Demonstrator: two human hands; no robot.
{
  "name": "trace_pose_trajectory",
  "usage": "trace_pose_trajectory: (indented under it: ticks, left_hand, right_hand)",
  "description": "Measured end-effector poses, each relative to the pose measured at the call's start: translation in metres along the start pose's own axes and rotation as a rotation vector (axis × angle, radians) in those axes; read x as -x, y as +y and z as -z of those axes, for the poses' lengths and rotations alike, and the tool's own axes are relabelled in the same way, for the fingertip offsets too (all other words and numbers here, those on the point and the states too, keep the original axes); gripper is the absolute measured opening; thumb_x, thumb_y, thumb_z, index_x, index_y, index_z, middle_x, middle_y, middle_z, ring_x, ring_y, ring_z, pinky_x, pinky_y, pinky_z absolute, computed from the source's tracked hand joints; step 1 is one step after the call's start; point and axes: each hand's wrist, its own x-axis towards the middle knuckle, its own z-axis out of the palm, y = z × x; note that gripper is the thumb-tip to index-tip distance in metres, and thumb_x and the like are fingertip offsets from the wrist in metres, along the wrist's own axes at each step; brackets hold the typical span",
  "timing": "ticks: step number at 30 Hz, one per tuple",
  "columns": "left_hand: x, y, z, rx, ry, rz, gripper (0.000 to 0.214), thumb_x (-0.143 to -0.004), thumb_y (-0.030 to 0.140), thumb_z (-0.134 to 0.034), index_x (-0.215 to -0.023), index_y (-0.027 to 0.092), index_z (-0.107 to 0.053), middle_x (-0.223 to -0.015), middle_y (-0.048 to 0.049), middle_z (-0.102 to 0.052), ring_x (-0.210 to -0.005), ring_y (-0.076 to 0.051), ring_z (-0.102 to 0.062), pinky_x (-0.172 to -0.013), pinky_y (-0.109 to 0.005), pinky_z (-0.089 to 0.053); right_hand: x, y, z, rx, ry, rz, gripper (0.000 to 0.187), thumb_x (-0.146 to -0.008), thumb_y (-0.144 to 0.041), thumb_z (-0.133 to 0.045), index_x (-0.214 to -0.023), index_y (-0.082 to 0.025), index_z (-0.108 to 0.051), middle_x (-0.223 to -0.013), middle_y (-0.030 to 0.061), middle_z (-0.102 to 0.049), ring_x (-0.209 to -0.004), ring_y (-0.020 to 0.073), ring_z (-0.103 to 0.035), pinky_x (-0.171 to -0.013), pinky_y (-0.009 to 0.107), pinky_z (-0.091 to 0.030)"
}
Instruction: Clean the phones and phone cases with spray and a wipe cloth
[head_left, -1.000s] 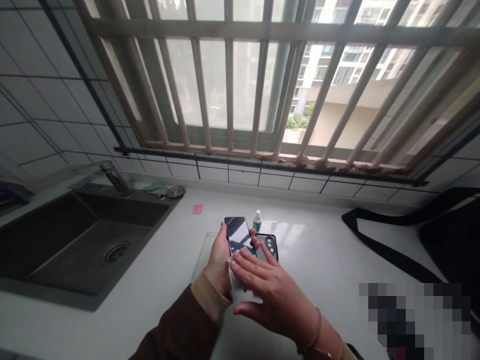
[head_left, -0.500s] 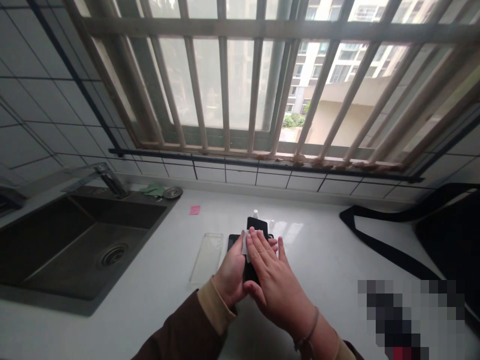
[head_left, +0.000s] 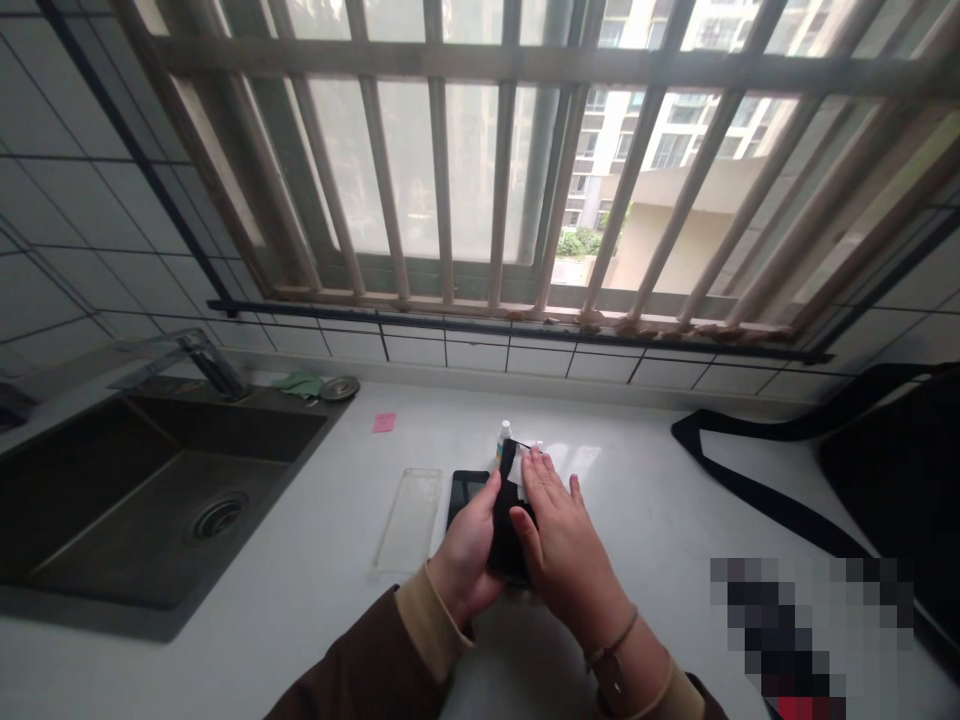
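My left hand (head_left: 468,545) is wrapped round the side of a black phone (head_left: 508,545) and holds it tilted over the counter. My right hand (head_left: 562,535) lies across the phone with its fingers straight and close together, pressing a white wipe (head_left: 516,472) onto the upper part. The right fingers hide part of both the wipe and the phone. On the counter behind my left hand is another dark phone (head_left: 466,490), partly covered. A clear phone case (head_left: 409,520) lies left of it. Just beyond the held phone stands a small white-capped bottle (head_left: 504,436).
A steel sink (head_left: 161,475) with a faucet (head_left: 214,365) is at the left. By its rim lie a green cloth (head_left: 298,384) and a drain strainer (head_left: 340,388). A pink sticky note (head_left: 384,423) is on the counter (head_left: 637,480). A black strap (head_left: 757,495) and bag lie right.
The held phone has tilted and shifted slightly right, showing more of its dark surface. My right hand has slid to the right with the wipe, and more of the small bottle shows.
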Motion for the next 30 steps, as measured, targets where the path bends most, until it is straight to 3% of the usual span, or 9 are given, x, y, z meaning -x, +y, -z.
trace_pose_trajectory:
  ticks: [10, 15, 19, 24, 30]
  left_hand:
    - [-0.003, 0.021, 0.002, 0.141, 0.157, -0.182, 0.057, -0.108, 0.049, -0.043, -0.14, 0.007, -0.064, -0.13, -0.0203, -0.073, -0.125, -0.028, -0.069, -0.115, -0.04, -0.05]
    - [0.002, 0.032, -0.003, 0.127, 0.142, -0.228, 0.063, -0.108, 0.054, -0.039, -0.142, 0.007, -0.062, -0.135, -0.0204, -0.071, -0.122, -0.028, -0.07, -0.109, -0.039, -0.054]
    - [0.004, 0.035, -0.003, 0.133, 0.136, -0.257, 0.064, -0.108, 0.055, -0.039, -0.144, 0.009, -0.062, -0.139, -0.0186, -0.069, -0.117, -0.027, -0.072, -0.105, -0.039, -0.056]
    - [0.003, 0.034, -0.004, 0.108, 0.174, -0.29, 0.062, -0.108, 0.054, -0.04, -0.142, 0.008, -0.063, -0.138, -0.0196, -0.069, -0.113, -0.027, -0.073, -0.104, -0.04, -0.057]
    - [-0.001, 0.017, -0.002, -0.06, 0.195, -0.29, 0.051, -0.106, 0.046, -0.052, -0.136, 0.007, -0.066, -0.129, -0.0222, -0.073, -0.119, -0.031, -0.071, -0.111, -0.044, -0.052]
  right_hand:
    - [0.001, -0.017, 0.015, -0.218, -0.053, 0.217, 0.061, -0.107, -0.043, -0.053, -0.163, -0.019, -0.043, -0.168, 0.0129, -0.038, -0.158, 0.0328, -0.033, -0.125, 0.053, -0.042]
    - [0.003, -0.021, 0.021, -0.295, 0.04, 0.313, 0.045, -0.106, -0.031, -0.055, -0.15, -0.02, -0.061, -0.154, 0.0122, -0.058, -0.151, 0.0328, -0.044, -0.119, 0.053, -0.05]
    - [0.006, -0.022, 0.022, -0.316, 0.118, 0.355, 0.039, -0.104, -0.024, -0.059, -0.141, -0.019, -0.069, -0.147, 0.0123, -0.065, -0.147, 0.0325, -0.051, -0.116, 0.052, -0.054]
    - [0.005, -0.024, 0.019, -0.27, 0.129, 0.316, 0.038, -0.104, -0.022, -0.057, -0.14, -0.017, -0.07, -0.148, 0.0127, -0.063, -0.145, 0.0305, -0.054, -0.117, 0.05, -0.054]
    - [0.004, -0.021, 0.013, -0.207, 0.181, 0.17, 0.046, -0.105, -0.021, -0.055, -0.151, -0.016, -0.06, -0.161, 0.0131, -0.049, -0.15, 0.0313, -0.047, -0.122, 0.05, -0.048]
